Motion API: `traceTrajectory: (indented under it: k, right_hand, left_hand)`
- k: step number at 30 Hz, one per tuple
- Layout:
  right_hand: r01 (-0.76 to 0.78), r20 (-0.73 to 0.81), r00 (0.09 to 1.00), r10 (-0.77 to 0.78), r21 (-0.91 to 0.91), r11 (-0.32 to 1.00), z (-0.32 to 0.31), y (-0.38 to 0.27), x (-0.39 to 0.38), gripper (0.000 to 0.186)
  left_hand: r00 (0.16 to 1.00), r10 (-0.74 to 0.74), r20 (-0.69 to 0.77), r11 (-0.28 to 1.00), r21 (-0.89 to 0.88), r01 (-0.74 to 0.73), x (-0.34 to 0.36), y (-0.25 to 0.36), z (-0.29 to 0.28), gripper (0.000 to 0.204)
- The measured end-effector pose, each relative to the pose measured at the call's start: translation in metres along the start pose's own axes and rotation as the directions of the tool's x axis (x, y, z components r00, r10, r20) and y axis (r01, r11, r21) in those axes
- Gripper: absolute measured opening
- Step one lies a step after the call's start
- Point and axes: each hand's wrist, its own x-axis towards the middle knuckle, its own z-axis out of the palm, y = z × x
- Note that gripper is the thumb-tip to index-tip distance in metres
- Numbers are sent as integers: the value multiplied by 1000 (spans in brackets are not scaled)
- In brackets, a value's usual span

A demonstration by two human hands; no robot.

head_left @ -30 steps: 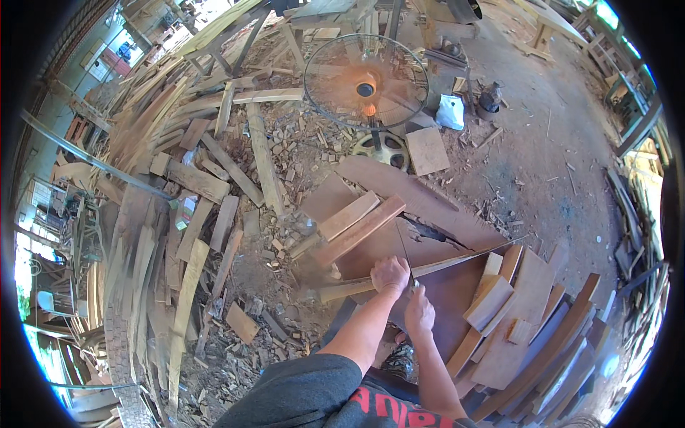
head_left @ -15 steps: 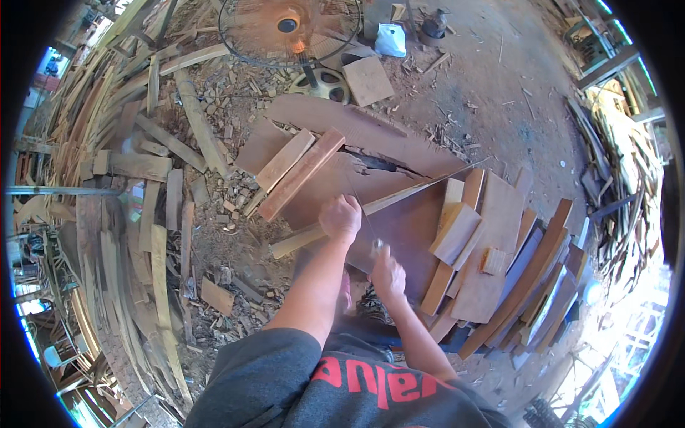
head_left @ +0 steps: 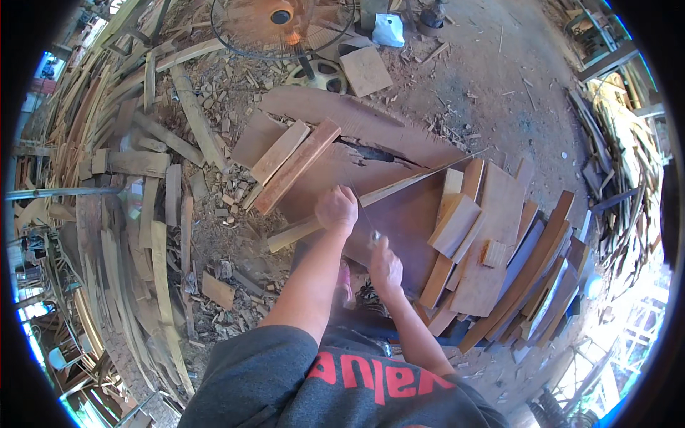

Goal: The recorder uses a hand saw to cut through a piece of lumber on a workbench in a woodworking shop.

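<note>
A long, pale wooden strip (head_left: pixel 404 187) runs slantwise in front of me, tapering toward its far right end. My left hand (head_left: pixel 337 209) is closed around it near its left end. Lower and to the right, my right hand (head_left: pixel 386 267) is closed on a thin-bladed hand tool (head_left: pixel 367 220). Its slim, dark blade stands almost edge-on to the view and crosses the strip just right of my left fist. Metal glints at the tool's end by my fingers. Whether the blade touches the strip I cannot tell.
Beneath lies a brown board (head_left: pixel 401 227) with a ragged split. Two short planks (head_left: pixel 297 166) rest at its left, and stacked timber (head_left: pixel 492 242) stands at right. A round fan (head_left: pixel 281 18) is ahead. Offcuts (head_left: pixel 217 290) and scrap heaps (head_left: pixel 118 214) cover the left.
The view has shifted slightly. Both hands keep nearly the same places, the left on the strip and the right on the tool. No clear change of hold shows.
</note>
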Motion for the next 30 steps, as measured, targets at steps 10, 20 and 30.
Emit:
traceTrajectory:
  k: [10, 20, 30]
  right_hand:
    - [-6, 10, 1000, 5, 38, 999, 6, 12, -16, 10]
    - [38, -68, 997, -34, 54, 998, 13, 7, 8, 15]
    - [-4, -59, 998, 8, 59, 998, 9, 0, 41, 13]
  left_hand:
    - [999, -18, 46, 1000, -21, 19, 5, 2, -5, 37]
    - [1000, 12, 0, 1000, -14, -12, 3, 1, 3, 35]
    - [998, 47, 31, 999, -9, -47, 0, 14, 7, 36]
